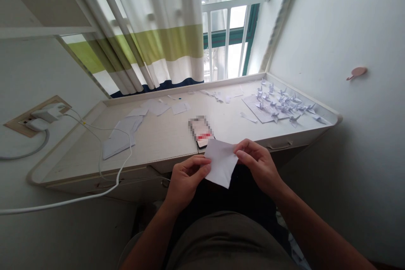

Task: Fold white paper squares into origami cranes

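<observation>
A small white sheet of paper point(220, 163), roughly square, is held up in front of the desk's near edge. My left hand point(190, 177) pinches its left edge between thumb and fingers. At the upper right corner, my right hand point(257, 162) grips the same sheet the same way. Just behind the paper a phone point(202, 130) lies on the desk, its screen blurred and its lower end partly covered by the sheet. Many folded paper cranes point(278, 103) stand at the desk's right end, some on a printed sheet point(253, 107).
Paper stacks point(118, 137) lie on the left of the white desk point(158, 143), with loose sheets and scraps point(218, 96) along the back. A white cable point(118, 173) runs from a wall socket point(36, 116) across the left side. A curtain point(152, 29) hangs behind.
</observation>
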